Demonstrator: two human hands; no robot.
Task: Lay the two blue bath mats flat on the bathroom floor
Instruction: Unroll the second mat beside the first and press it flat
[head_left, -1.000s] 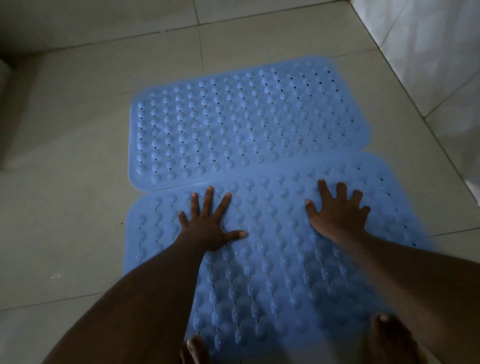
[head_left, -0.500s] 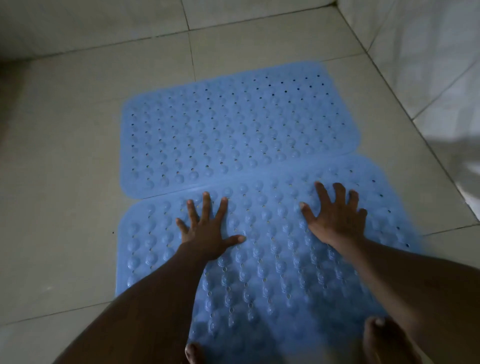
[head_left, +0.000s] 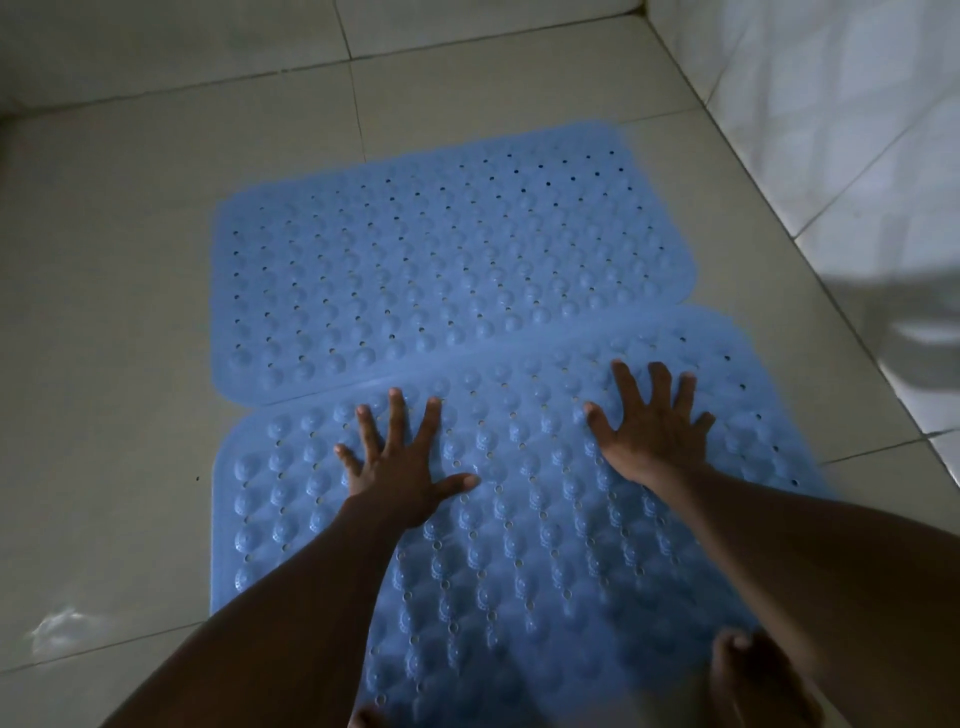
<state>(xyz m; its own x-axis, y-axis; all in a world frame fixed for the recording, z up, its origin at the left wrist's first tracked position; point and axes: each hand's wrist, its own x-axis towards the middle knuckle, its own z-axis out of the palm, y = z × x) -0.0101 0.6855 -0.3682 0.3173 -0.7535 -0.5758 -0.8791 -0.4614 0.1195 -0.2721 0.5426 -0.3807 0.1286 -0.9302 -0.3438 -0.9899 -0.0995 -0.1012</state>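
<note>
While both arms reach forward and down, the left hand (head_left: 402, 467) lies palm-down with its fingers spread wide on the near blue rubber bath mat with raised bumps and small holes (head_left: 519, 545), gripping nothing. The right hand (head_left: 652, 428) is pressed flat on the same mat further to the right, fingers likewise fanned apart and holding nothing. This near mat lies on the pale tiled bathroom floor (head_left: 104, 338), and its far long edge touches or slightly overlaps the near edge of the far blue rubber bath mat of the same pattern (head_left: 441, 260), which rests flat on the tiles beyond the fingertips. A bare foot (head_left: 753, 680) stands on the near mat's lower right part. Along the right side rises a white tiled wall (head_left: 831, 104).
</note>
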